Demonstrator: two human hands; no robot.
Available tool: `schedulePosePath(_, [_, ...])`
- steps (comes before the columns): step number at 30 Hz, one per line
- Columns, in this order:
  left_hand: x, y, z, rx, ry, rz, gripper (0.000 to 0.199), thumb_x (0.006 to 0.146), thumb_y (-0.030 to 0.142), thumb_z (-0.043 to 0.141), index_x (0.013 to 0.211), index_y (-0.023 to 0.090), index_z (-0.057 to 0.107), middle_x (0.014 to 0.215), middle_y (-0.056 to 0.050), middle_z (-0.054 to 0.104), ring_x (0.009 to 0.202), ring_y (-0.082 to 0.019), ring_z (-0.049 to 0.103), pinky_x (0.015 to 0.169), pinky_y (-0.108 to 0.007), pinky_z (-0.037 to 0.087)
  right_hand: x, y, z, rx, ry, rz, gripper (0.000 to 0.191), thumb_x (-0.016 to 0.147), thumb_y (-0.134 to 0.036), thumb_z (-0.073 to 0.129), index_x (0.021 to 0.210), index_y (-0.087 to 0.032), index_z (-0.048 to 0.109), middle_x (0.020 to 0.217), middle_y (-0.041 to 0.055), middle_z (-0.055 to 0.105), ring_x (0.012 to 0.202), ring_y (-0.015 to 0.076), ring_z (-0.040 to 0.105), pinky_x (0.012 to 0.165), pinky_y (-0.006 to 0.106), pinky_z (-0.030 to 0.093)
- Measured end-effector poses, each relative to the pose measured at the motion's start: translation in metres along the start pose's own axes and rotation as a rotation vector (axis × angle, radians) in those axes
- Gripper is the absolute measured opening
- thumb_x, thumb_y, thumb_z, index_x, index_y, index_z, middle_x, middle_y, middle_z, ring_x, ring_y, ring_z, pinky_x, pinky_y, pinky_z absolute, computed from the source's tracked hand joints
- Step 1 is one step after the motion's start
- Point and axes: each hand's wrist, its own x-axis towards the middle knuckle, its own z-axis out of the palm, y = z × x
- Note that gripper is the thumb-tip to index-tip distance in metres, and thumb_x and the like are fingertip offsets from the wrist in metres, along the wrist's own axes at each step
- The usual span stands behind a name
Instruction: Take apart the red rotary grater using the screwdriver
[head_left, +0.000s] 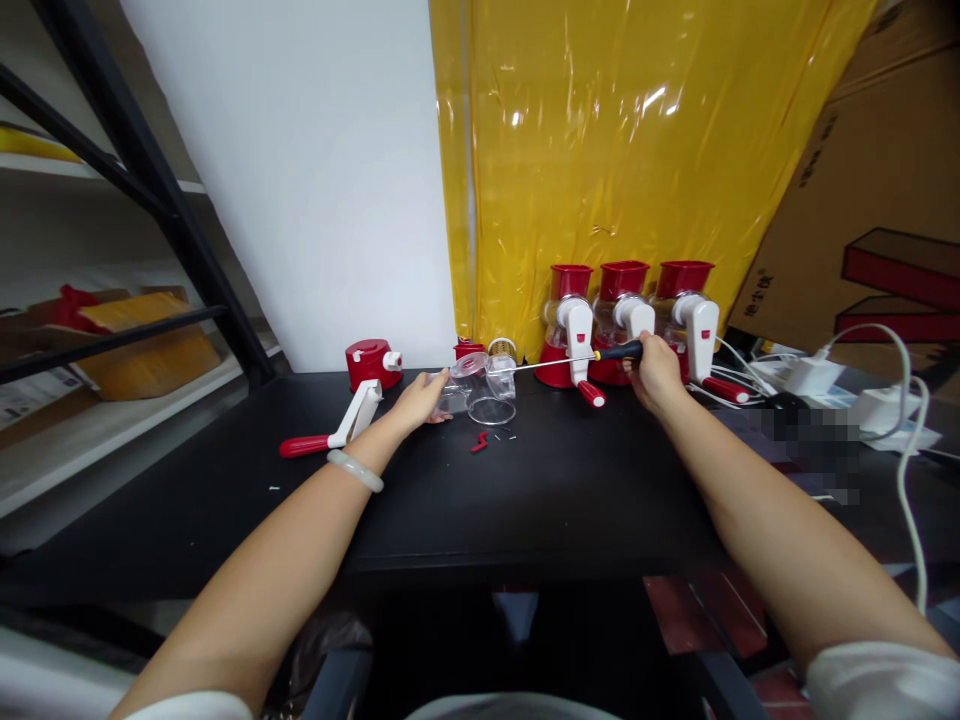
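Observation:
My left hand [422, 400] is closed on the left side of a clear plastic grater housing [491, 408], which rests on the black table. In my right hand [655, 374] is a long screwdriver [621, 351] with a black and yellow handle. Its thin shaft points left, and the tip meets or lies just in front of the housing's right side; I cannot tell which. A small red plastic part [479, 442] and several tiny dark pieces, perhaps screws, lie in front of the housing. Left of my left hand are a red base [370, 366] and a white crank [357, 413] with a red handle.
Three assembled red and white rotary graters [574, 325] stand at the back right. Behind the housing is a metallic drum [501, 348]. White cables and plugs [814, 374] crowd the right side. Yellow plastic sheeting [600, 150] and a white panel [315, 180] close off the back.

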Motion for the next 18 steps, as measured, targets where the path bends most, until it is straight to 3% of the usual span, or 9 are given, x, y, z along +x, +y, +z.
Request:
schedulePosePath(8, [0.002, 0.001, -0.003, -0.025, -0.011, -0.037, 0.057, 0.088, 0.065, 0.046, 0.119, 0.018, 0.049, 0.123, -0.020, 0.060, 0.061, -0.019, 0.071, 0.047, -0.027, 0.052, -0.003, -0.008, 0.003, 0.091, -0.022, 0.104, 0.013, 0.069, -0.020, 0.065, 0.073, -0.019, 0.053, 0.067, -0.0039, 0.056, 0.059, 0.0098, 0.056, 0.047, 0.020, 0.049])
schedulePosePath(13, [-0.007, 0.009, -0.007, 0.079, 0.011, -0.020, 0.054, 0.089, 0.063, 0.044, 0.116, 0.016, 0.050, 0.123, -0.019, 0.062, 0.058, -0.018, 0.070, 0.044, -0.025, 0.048, -0.003, -0.004, 0.001, 0.145, -0.060, 0.182, 0.022, 0.072, -0.030, 0.070, 0.077, -0.020, 0.051, 0.069, -0.0052, 0.058, 0.056, 0.0084, 0.055, 0.049, 0.020, 0.049])
schedulePosePath(18, [-0.009, 0.010, -0.009, 0.161, 0.021, 0.017, 0.054, 0.090, 0.064, 0.040, 0.113, 0.016, 0.052, 0.117, -0.017, 0.066, 0.057, -0.018, 0.070, 0.042, -0.024, 0.044, -0.004, -0.004, -0.002, 0.054, -0.123, 0.119, 0.024, 0.073, -0.039, 0.072, 0.084, -0.022, 0.057, 0.072, -0.0051, 0.062, 0.058, 0.0090, 0.060, 0.058, 0.023, 0.053])
